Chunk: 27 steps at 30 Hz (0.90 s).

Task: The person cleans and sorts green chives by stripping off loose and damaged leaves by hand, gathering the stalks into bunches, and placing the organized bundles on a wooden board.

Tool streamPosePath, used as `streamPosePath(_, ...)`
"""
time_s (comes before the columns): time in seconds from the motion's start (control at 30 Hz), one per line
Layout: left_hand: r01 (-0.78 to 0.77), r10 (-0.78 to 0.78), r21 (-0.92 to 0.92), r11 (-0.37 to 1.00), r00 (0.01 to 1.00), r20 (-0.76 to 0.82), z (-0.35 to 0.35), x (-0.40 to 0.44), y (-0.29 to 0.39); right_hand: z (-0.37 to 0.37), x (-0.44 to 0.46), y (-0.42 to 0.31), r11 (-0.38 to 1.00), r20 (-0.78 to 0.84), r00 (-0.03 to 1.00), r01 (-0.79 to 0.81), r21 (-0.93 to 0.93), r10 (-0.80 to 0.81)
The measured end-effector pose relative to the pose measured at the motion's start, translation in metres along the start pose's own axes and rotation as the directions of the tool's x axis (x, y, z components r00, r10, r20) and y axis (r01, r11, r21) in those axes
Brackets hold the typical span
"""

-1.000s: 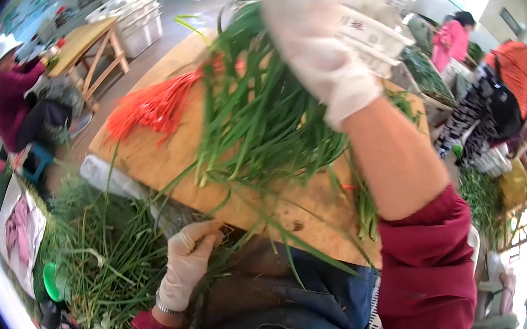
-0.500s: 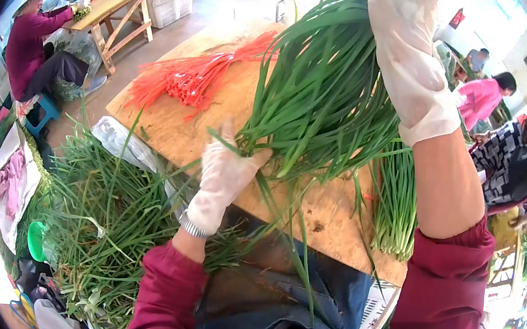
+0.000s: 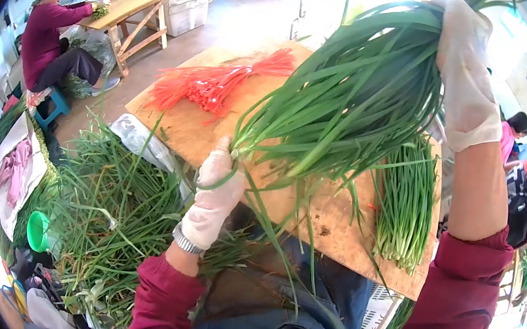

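Note:
My right hand (image 3: 467,71), in a pale thin glove, is raised at the upper right and closed round a big bunch of garlic chives (image 3: 360,91). The long green leaves hang down and to the left over the wooden board (image 3: 319,218). My left hand (image 3: 220,182), gloved too and with a metal watch band at the wrist, is closed in a pinch on a few chive strands at the bunch's lower left end. A few loose leaves dangle below, over my dark apron. A neat bundle of chives (image 3: 406,210) lies on the board's right side.
Red plastic ties (image 3: 207,87) lie fanned out on the board's far left. A large heap of loose chive leaves (image 3: 117,212) is left of my lap. Co-workers sit or bend at both sides, one at a wooden table (image 3: 124,8). White crates (image 3: 181,4) stand behind.
My right hand has moved to the right with the bunch, stretching it out sideways. My left hand has turned more upright at the bunch's end. The whole view has shifted slightly.

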<state>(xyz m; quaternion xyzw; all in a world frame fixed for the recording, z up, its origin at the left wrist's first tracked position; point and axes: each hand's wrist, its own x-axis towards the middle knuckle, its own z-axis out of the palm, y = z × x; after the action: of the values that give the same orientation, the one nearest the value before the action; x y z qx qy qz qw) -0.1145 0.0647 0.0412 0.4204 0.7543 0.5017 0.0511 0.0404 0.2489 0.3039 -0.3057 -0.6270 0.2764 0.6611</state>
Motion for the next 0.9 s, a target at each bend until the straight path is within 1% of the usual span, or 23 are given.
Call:
streamPosePath(0.1,-0.095,0.096,-0.032,0.995,0.995,0.032,-0.037,-0.012,-0.01,-0.008,0.007,-0.01,0.99,-0.018,1.0,-0.021,-0.141,0.018)
streamPosePath(0.13,-0.066,0.067,-0.056,0.996,0.997,0.029,-0.052,-0.016,-0.003,-0.008,0.005,-0.013,0.982,-0.023,0.999,-0.029,-0.187,0.025)
streamPosePath(0.17,-0.144,0.145,-0.019,0.989,0.989,0.013,-0.062,-0.019,-0.015,-0.008,0.004,-0.015,0.988,-0.077,0.997,-0.031,-0.15,0.019)
streamPosePath(0.2,-0.224,0.224,0.019,0.974,0.975,0.0,-0.076,-0.024,-0.032,-0.013,0.02,-0.012,0.997,-0.101,0.993,-0.069,-0.035,0.065)
streamPosePath(0.23,-0.068,0.069,-0.049,0.996,0.998,0.01,-0.094,-0.035,-0.038,-0.016,0.012,-0.03,0.992,-0.105,0.987,-0.116,0.039,0.12)
streamPosePath(0.27,0.093,-0.089,-0.119,0.988,0.995,0.04,-0.115,-0.049,-0.041,-0.023,0.003,-0.05,0.981,-0.107,0.978,-0.166,0.104,0.177)
streamPosePath(0.3,0.157,-0.154,-0.09,0.983,0.987,0.041,-0.145,-0.062,-0.036,-0.03,0.003,-0.061,0.967,-0.119,0.96,-0.253,0.02,0.253)
streamPosePath(0.33,0.217,-0.215,-0.058,0.974,0.976,0.039,-0.175,-0.073,-0.035,-0.038,0.002,-0.07,0.959,-0.126,0.952,-0.283,-0.014,0.279)
streamPosePath(0.4,0.305,-0.311,-0.08,0.949,0.948,-0.067,-0.222,-0.094,-0.066,-0.044,0.0,-0.077,0.962,-0.112,0.957,-0.271,-0.02,0.267)
streamPosePath(0.43,0.394,-0.379,0.166,0.904,0.918,-0.113,-0.253,-0.104,-0.113,-0.044,-0.001,-0.076,0.965,-0.103,0.96,-0.262,-0.02,0.259)
streamPosePath(0.47,0.467,-0.434,0.395,0.791,0.884,-0.176,-0.279,-0.112,-0.153,-0.043,-0.003,-0.077,0.967,-0.092,0.964,-0.253,-0.018,0.25)
streamPosePath(0.5,0.511,-0.498,0.623,0.592,0.84,-0.216,-0.289,-0.118,-0.15,-0.041,-0.003,-0.078,0.97,-0.08,0.967,-0.244,-0.02,0.241)
streamPosePath(0.53,0.507,-0.543,0.792,0.34,0.794,-0.274,-0.298,-0.122,-0.146,-0.039,-0.003,-0.078,0.974,-0.069,0.972,-0.227,-0.02,0.225)
streamPosePath(0.57,0.485,-0.497,0.827,0.286,0.813,-0.305,-0.3,-0.127,-0.142,-0.037,-0.002,-0.081,0.978,-0.056,0.977,-0.207,-0.023,0.205)
streamPosePath(0.63,0.455,-0.406,0.875,0.168,0.84,-0.359,-0.284,-0.13,-0.084,-0.028,-0.002,-0.086,0.987,-0.025,0.987,-0.159,-0.03,0.158)
streamPosePath(0.67,0.339,-0.197,0.874,0.349,0.938,-0.285,-0.278,-0.129,-0.086,-0.024,-0.002,-0.088,0.99,-0.011,0.991,-0.136,-0.032,0.136)
streamPosePath(0.7,0.176,0.038,0.85,0.496,0.974,-0.224,-0.268,-0.126,-0.09,-0.021,0.001,-0.09,0.993,0.0,0.994,-0.11,-0.041,0.11)
streamPosePath(0.73,-0.009,0.247,0.82,0.572,0.955,-0.161,-0.25,-0.118,-0.077,-0.017,0.001,-0.092,0.995,0.015,0.996,-0.091,-0.051,0.092)
streamPosePath(0.77,-0.156,0.329,0.723,0.673,0.939,-0.104,-0.227,-0.112,-0.046,-0.015,-0.001,-0.094,0.995,0.025,0.997,-0.076,-0.062,0.078)
streamPosePath(0.8,-0.204,0.285,0.484,0.851,0.953,-0.102,-0.201,-0.111,-0.018,-0.014,-0.003,-0.095,0.995,0.035,0.997,-0.065,-0.072,0.068)
streamPosePath(0.83,-0.299,0.309,0.214,0.93,0.951,-0.015,-0.177,-0.108,-0.005,-0.015,-0.005,-0.096,0.995,0.031,0.998,-0.055,-0.078,0.058)
streamPosePath(0.87,-0.318,0.317,-0.003,0.948,0.946,0.069,-0.154,-0.104,0.004,-0.017,-0.006,-0.098,0.996,0.031,0.998,-0.044,-0.083,0.047)
streamPosePath(0.9,-0.245,0.268,-0.12,0.962,0.931,0.25,-0.137,-0.101,0.015,-0.021,-0.008,-0.099,0.996,0.031,0.999,-0.038,-0.085,0.04)
